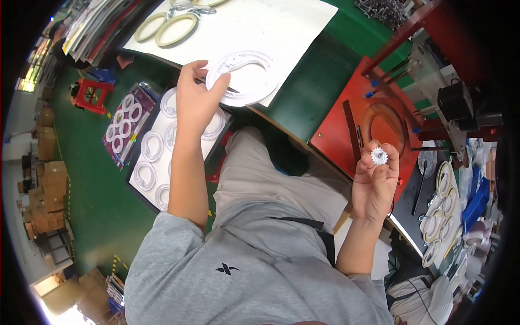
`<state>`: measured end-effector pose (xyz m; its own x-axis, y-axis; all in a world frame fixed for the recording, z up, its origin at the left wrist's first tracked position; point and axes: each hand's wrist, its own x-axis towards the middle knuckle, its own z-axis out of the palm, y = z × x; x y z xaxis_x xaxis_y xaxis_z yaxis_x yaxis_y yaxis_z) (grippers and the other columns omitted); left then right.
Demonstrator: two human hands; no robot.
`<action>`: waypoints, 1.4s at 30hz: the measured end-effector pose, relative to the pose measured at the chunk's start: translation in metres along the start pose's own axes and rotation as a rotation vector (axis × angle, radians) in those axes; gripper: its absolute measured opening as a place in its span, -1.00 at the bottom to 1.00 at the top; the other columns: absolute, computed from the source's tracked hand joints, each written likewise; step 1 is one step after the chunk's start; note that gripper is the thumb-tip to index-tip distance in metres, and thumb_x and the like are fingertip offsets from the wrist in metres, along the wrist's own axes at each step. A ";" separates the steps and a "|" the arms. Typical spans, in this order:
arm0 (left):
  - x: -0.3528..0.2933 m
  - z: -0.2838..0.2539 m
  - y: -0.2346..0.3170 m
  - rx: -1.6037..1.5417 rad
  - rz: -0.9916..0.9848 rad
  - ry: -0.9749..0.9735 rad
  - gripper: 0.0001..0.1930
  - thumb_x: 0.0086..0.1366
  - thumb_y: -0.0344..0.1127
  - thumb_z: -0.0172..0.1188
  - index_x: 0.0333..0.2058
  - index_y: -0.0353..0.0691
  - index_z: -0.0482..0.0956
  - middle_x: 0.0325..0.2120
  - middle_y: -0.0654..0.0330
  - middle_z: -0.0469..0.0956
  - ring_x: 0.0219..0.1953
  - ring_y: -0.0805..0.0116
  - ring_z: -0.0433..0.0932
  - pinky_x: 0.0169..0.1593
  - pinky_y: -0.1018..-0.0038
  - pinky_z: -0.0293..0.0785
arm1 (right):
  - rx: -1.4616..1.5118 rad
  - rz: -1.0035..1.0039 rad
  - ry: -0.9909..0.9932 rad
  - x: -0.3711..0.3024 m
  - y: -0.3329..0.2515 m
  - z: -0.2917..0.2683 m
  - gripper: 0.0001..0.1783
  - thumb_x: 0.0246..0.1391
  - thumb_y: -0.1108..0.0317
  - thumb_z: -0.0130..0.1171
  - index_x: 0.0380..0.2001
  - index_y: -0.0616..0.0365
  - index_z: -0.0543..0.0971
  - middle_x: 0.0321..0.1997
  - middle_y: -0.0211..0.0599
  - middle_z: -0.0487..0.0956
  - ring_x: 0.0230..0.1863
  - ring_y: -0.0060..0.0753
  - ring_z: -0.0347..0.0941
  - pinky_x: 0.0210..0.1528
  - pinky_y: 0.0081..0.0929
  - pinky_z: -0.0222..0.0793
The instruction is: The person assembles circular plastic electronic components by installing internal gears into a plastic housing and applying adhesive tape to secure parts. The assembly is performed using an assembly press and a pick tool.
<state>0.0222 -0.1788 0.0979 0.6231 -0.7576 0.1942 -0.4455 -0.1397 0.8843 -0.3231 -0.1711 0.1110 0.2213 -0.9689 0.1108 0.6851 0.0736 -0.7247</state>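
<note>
Over the white sheet's edge, the left hand pinches one ring; the right hand, one white gear.

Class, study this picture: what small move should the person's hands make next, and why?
Probably the right hand should carry the small white toothed wheel leftward to the large white plastic-looking ring. The left hand holds that ring by its left side, while the wheel sits in a fingertip grip, well apart from it.
</note>
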 end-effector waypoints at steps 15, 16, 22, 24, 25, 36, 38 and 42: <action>-0.108 0.000 0.051 -0.834 -0.191 -0.514 -0.61 0.33 -0.44 0.18 0.11 -0.44 0.48 -0.43 0.15 0.66 -0.52 0.67 0.48 -0.52 0.74 0.19 | -0.308 -0.136 -0.086 -0.006 -0.008 0.001 -0.39 0.17 0.32 0.35 0.21 0.37 0.41 0.13 0.15 0.54 -0.16 -0.30 0.62 -0.06 -0.44 0.55; -0.110 -0.001 0.053 -0.870 -0.197 -0.563 -0.61 0.32 -0.46 0.17 0.11 -0.45 0.47 -0.40 0.13 0.66 -0.50 0.65 0.50 -0.51 0.74 0.20 | -0.378 -0.153 -0.084 -0.007 -0.009 0.006 -0.37 0.16 0.29 0.37 0.20 0.41 0.41 0.10 0.15 0.56 -0.18 -0.29 0.63 -0.07 -0.43 0.56; -0.124 0.007 0.058 -0.963 -0.117 -0.634 -0.57 0.32 -0.49 0.13 0.14 -0.52 0.39 -0.30 0.10 0.64 -0.47 0.58 0.52 -0.49 0.70 0.26 | -0.775 -0.141 -0.059 -0.021 -0.013 0.025 -0.27 0.23 0.01 0.27 0.18 0.48 0.42 -0.01 0.07 0.58 -0.21 -0.35 0.57 -0.07 -0.44 0.51; -0.127 0.009 0.059 -0.958 -0.146 -0.652 -0.57 0.32 -0.49 0.13 0.14 -0.53 0.39 -0.31 0.10 0.64 -0.48 0.59 0.50 -0.48 0.70 0.26 | -0.783 -0.146 -0.050 -0.025 -0.012 0.023 -0.29 0.23 0.03 0.27 0.17 0.48 0.44 0.00 0.07 0.58 -0.21 -0.36 0.57 -0.07 -0.45 0.51; -0.128 0.011 0.059 -0.956 -0.167 -0.657 -0.57 0.32 -0.49 0.14 0.13 -0.53 0.39 -0.33 0.11 0.63 -0.49 0.60 0.48 -0.48 0.70 0.27 | -0.792 -0.154 -0.056 -0.026 -0.011 0.023 -0.31 0.23 0.04 0.28 0.15 0.47 0.45 0.01 0.08 0.57 -0.21 -0.36 0.57 -0.07 -0.46 0.52; -0.136 0.022 0.068 -0.761 -0.172 -0.606 -0.50 0.27 -0.39 0.16 0.13 -0.59 0.38 -0.23 -0.02 0.62 -0.63 0.65 0.33 -0.60 0.71 0.13 | -0.862 -0.185 -0.131 -0.028 -0.009 0.014 -0.47 0.06 0.46 0.37 0.08 0.48 0.49 0.06 0.11 0.53 -0.01 -0.16 0.59 0.09 -0.31 0.55; -0.138 0.023 0.067 -0.755 -0.174 -0.604 -0.49 0.27 -0.38 0.19 0.13 -0.58 0.39 -0.25 0.00 0.62 -0.62 0.64 0.34 -0.60 0.71 0.13 | -0.870 -0.186 -0.140 -0.027 -0.007 0.012 -0.49 0.03 0.50 0.38 0.05 0.48 0.50 0.05 0.11 0.54 0.01 -0.13 0.58 0.11 -0.30 0.53; -0.139 0.023 0.067 -0.754 -0.132 -0.605 -0.48 0.28 -0.35 0.22 0.13 -0.57 0.39 -0.28 0.06 0.62 -0.61 0.64 0.37 -0.59 0.71 0.13 | -0.873 -0.200 -0.209 -0.026 -0.006 0.010 -0.52 0.00 0.55 0.39 0.00 0.47 0.51 0.05 0.11 0.54 0.05 -0.09 0.57 0.20 -0.25 0.42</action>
<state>-0.1093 -0.0973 0.1200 0.1091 -0.9940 0.0094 0.2633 0.0380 0.9640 -0.3260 -0.1440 0.1197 0.3343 -0.8756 0.3487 -0.0243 -0.3779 -0.9255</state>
